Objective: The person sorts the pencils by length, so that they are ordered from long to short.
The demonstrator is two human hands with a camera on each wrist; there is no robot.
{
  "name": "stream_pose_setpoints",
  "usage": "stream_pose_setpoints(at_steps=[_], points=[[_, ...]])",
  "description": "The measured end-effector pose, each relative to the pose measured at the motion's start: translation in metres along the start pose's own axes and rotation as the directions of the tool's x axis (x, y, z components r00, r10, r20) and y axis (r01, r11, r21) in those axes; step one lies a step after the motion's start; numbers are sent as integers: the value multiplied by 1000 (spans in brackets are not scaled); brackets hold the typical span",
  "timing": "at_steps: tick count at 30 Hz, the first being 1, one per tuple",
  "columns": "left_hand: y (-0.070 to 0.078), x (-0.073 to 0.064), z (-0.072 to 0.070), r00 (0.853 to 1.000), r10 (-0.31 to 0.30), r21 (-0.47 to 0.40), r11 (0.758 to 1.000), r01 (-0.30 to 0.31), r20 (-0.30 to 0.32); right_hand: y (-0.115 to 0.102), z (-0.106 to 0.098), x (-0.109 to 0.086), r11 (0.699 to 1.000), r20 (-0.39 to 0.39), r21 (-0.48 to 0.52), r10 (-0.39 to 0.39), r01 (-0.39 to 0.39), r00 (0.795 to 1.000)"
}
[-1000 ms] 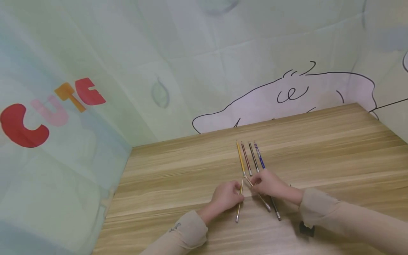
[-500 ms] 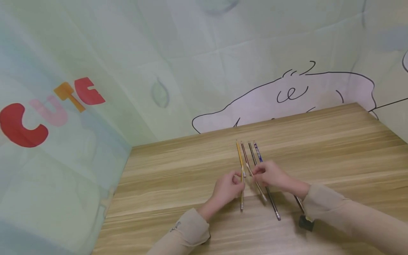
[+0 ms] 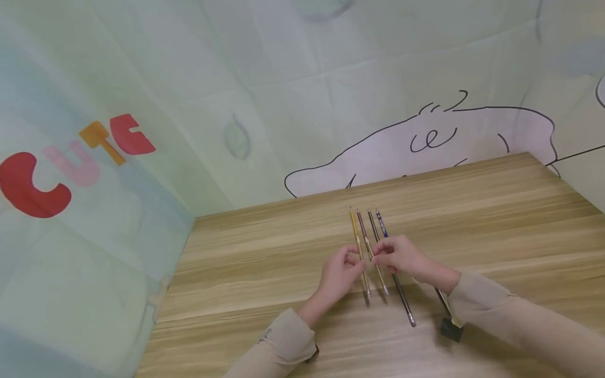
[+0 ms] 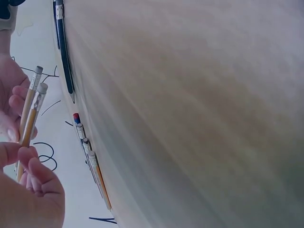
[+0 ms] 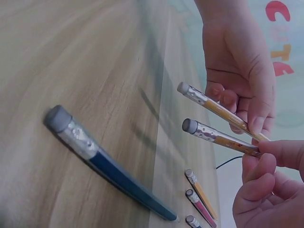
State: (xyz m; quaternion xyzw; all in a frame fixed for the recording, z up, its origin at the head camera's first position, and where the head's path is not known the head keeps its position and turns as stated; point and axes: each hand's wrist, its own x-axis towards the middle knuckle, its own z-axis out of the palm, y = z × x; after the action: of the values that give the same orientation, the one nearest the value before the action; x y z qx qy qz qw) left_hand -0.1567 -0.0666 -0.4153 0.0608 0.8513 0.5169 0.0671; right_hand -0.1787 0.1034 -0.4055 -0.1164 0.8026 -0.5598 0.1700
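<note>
My left hand [image 3: 340,270] pinches a yellowish pencil [image 3: 366,283] between thumb and fingers, its eraser end towards me. To its right, my right hand [image 3: 402,257] pinches a second yellowish pencil [image 3: 382,282], nearly parallel to the first. Both pencils are held above the table, casting shadows; their far ends overlap the pencil row in the head view. That row holds a yellow pencil [image 3: 353,223], a dark red pencil [image 3: 361,223], a black pencil [image 3: 372,221] and a blue patterned pencil [image 3: 381,221], whose near part my right hand hides.
A dark pencil [image 3: 405,303] lies on the wood-grain table [image 3: 236,289] just below my right hand. Another dark pencil [image 3: 441,297] is partly covered by the right sleeve [image 3: 477,299], under which a small black block [image 3: 451,329] shows. A printed cloth [image 3: 236,79] hangs behind the table.
Both hands have moved away from me with their pencils, the right more upward. The two pencils have turned from a V shape to almost parallel. The far row stays put.
</note>
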Motion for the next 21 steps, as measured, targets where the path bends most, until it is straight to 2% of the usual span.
stream_pose_setpoints(at_steps=[4, 11, 21], points=[[0, 0, 1, 1000, 12, -33, 999, -12, -10, 2, 2, 1, 1000, 2, 29, 6, -6, 1000], [-1, 2, 4, 1000, -3, -78, 997, 3, -5, 5, 3, 1, 998, 1, 59, 11, -11, 1000], [-4, 3, 5, 1000, 16, -87, 996, -15, 2, 8, 2, 2, 997, 17, 80, -5, 3, 1000]])
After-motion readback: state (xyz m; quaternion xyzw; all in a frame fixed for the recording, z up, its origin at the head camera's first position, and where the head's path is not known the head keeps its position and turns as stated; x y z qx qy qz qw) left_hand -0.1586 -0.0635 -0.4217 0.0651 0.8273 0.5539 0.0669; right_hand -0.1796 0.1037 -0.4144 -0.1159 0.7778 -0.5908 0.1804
